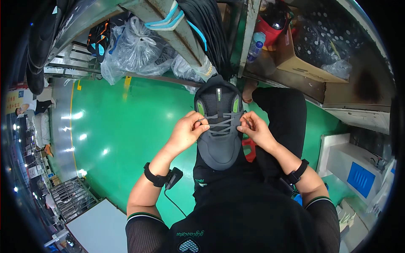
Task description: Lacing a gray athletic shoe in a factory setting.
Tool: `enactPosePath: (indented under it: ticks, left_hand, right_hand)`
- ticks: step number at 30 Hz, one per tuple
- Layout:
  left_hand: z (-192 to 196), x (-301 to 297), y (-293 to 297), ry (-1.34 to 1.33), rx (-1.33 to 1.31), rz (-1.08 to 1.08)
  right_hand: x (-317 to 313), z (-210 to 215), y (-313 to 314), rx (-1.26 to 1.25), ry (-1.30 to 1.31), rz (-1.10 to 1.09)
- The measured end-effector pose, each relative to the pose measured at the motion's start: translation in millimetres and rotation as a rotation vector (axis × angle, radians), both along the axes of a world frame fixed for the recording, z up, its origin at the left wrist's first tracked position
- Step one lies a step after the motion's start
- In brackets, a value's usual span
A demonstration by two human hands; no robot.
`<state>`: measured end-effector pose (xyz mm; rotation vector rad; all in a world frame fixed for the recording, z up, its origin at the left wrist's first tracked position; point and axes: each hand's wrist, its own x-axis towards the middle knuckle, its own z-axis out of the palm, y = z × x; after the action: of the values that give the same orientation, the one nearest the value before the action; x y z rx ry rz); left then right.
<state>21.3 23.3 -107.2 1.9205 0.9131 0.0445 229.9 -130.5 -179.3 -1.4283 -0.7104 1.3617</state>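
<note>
A dark grey and black sneaker (218, 151) with green accents rests on my lap, its toe pointing toward me. Grey shoelaces (221, 127) cross over its tongue in several rows. At the left side of the lacing, my left hand (188, 130) is closed in a pinch on the shoelace, thumb against the fingers. My right hand (257, 131) pinches the shoelace at the right side, its fingertips close to the shoe's edge. The lace parts between the fingertips are mostly hidden.
A metal post (173, 31) rises just beyond the shoe, with a bundle of black cords (211, 38) beside it. Clear plastic bags (137, 48) fill a shelf at far left. A cardboard box (306, 67) sits on the right shelf. A white table (103, 227) stands lower left.
</note>
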Motion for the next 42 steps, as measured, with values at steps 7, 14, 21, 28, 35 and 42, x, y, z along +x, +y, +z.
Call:
enactPosePath:
  ticks: [7,14,21,28,35,42]
  left_hand:
    - [-15.5,-14.6,-17.6,-0.022,-0.045,0.131]
    - [-9.6,4.8,-37.0,-0.323,-0.181,0.276]
    - [11.4,28.2,-22.7,0.042,0.515,-0.385]
    - [17.3,38.0,9.1,0.103,0.36,-0.551]
    - [16.4,24.8,13.9,0.115,0.371,-0.575]
    - [16.8,10.1,-11.8,0.016,0.248,-0.255]
  right_hand:
    - [110.5,37.9,-23.9,0.127,-0.744,-0.094]
    - [251.3,8.8,-106.3,-0.067,-1.228,-0.631]
    - [4.4,20.1,0.7,0.037,-0.273,0.189]
    - [-12.2,-3.0,9.2,-0.041,-0.13,0.148]
    - [-8.0,4.8,3.1,-0.017,-0.046,0.242]
    - [3.4,20.9,-1.4,0.058,-0.318,0.175]
